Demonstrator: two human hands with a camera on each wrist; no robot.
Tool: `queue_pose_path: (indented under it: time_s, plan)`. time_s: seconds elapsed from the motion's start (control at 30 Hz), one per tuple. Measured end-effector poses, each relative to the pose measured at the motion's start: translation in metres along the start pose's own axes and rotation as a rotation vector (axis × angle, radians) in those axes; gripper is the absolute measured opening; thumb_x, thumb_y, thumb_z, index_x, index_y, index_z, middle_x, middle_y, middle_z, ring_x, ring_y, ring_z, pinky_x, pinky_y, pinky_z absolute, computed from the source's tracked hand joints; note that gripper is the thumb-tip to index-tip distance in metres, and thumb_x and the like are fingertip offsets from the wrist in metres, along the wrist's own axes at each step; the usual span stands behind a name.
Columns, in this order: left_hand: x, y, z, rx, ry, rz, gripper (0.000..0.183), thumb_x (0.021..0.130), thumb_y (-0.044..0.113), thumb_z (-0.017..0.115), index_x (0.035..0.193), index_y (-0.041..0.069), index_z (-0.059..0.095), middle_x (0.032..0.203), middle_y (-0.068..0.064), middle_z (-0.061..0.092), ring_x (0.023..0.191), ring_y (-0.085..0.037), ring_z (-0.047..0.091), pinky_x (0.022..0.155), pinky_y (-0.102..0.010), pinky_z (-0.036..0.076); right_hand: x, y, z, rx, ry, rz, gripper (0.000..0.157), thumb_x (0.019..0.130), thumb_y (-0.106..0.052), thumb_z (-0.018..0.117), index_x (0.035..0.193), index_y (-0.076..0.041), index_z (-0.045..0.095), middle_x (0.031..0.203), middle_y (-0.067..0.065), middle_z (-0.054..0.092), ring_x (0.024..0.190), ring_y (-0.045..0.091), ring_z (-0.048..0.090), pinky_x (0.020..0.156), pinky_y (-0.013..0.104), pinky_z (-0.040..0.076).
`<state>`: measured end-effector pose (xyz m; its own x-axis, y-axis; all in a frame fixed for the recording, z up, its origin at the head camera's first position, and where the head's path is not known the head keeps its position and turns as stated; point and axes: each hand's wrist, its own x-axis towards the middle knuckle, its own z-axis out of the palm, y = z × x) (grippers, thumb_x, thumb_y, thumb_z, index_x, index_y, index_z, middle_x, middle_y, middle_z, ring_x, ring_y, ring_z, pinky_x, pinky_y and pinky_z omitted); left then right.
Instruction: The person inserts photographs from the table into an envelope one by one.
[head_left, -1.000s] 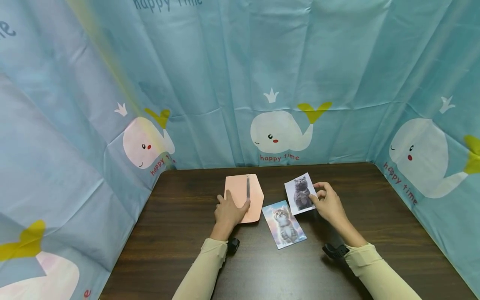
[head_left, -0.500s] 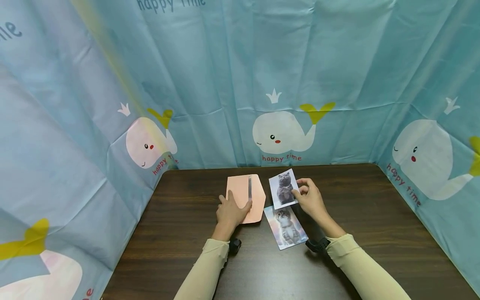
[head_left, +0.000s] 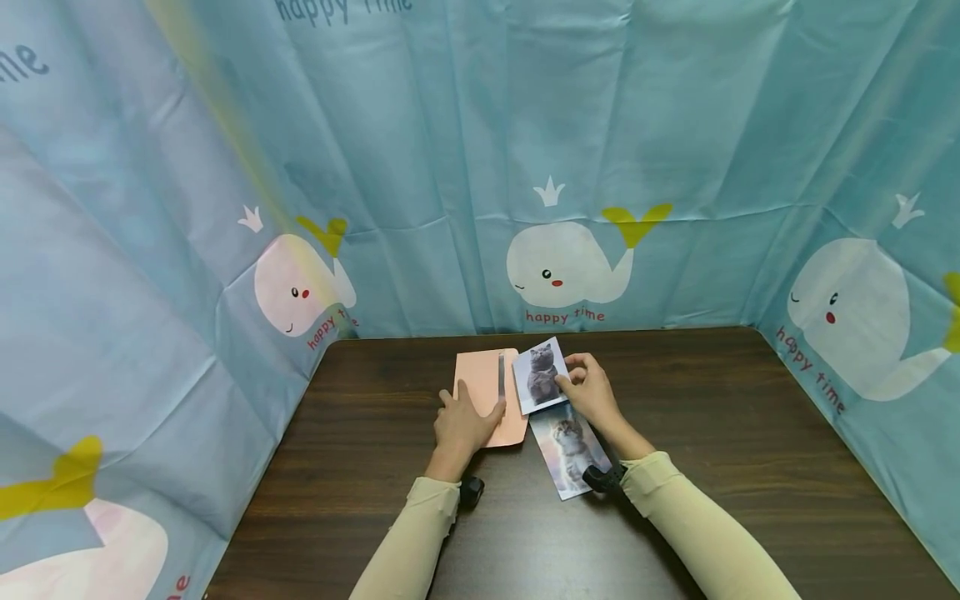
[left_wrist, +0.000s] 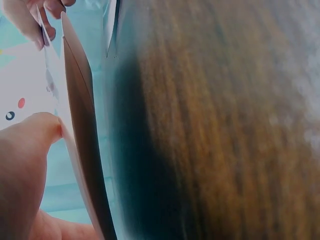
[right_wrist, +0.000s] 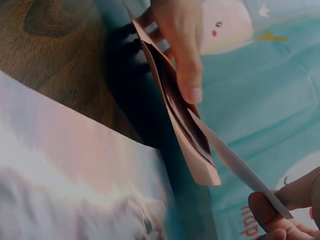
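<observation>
Pink envelope (head_left: 477,371): gaping | grey-cat card (head_left: 542,375): edge at envelope's mouth

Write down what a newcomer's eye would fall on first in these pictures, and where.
Probably the blue curtain with its white whales, hanging behind the table. Next, likely, the grey cat picture, pinched in the right hand close to the open mouth of the pink envelope. The left hand holds the envelope.

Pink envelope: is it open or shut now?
Open. The envelope gapes in the right wrist view, its flap spread outward, with the grey cat card at the opening.
</observation>
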<state>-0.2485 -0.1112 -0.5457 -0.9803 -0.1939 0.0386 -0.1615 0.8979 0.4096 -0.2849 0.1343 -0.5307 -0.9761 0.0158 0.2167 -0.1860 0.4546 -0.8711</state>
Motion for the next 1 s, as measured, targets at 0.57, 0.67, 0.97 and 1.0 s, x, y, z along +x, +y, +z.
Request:
queue_pose_path:
  time_s: [0.57, 0.67, 0.97, 1.0]
  plan:
    - [0.001, 0.000, -0.001, -0.008, -0.002, -0.010, 0.106, 0.091, 0.073, 0.067, 0.164, 0.002, 0.039, 0.138, -0.035, 0.047, 0.103, -0.051, 0.067, 0.083, -0.057, 0.059, 0.013, -0.007, 0.032, -0.013, -0.039, 0.071, 0.037, 0.099, -0.010, 0.077, 0.129, 0.002, 0.059, 0.074, 0.002, 0.064, 0.065, 0.014, 0.049, 0.071, 0.035, 0.041]
    - [0.002, 0.000, -0.001, -0.001, -0.002, -0.007, 0.106, 0.091, 0.073, 0.067, 0.164, 0.002, 0.039, 0.138, -0.035, 0.047, 0.104, -0.050, 0.067, 0.083, -0.057, 0.060, 0.015, -0.008, 0.037, 0.007, -0.034, 0.066, 0.036, 0.099, -0.010, 0.077, 0.128, 0.001, 0.059, 0.073, 0.002, 0.064, 0.062, 0.014, 0.049, 0.069, 0.035, 0.041]
    - [0.001, 0.000, -0.001, -0.002, -0.003, -0.007, 0.108, 0.090, 0.074, 0.068, 0.164, 0.001, 0.039, 0.140, -0.035, 0.046, 0.107, -0.052, 0.067, 0.086, -0.058, 0.059, 0.013, -0.011, 0.050, 0.039, -0.056, 0.090, 0.037, 0.101, -0.021, 0.075, 0.129, -0.002, 0.061, 0.076, 0.004, 0.071, 0.059, 0.013, 0.052, 0.060, 0.032, 0.042]
    - [0.002, 0.000, 0.000, 0.002, -0.005, -0.007, 0.108, 0.090, 0.074, 0.068, 0.164, 0.001, 0.039, 0.141, -0.035, 0.046, 0.107, -0.052, 0.067, 0.086, -0.057, 0.059, 0.013, -0.011, 0.050, 0.041, -0.058, 0.092, 0.037, 0.102, -0.022, 0.075, 0.130, -0.001, 0.061, 0.076, 0.004, 0.071, 0.058, 0.013, 0.052, 0.059, 0.031, 0.042]
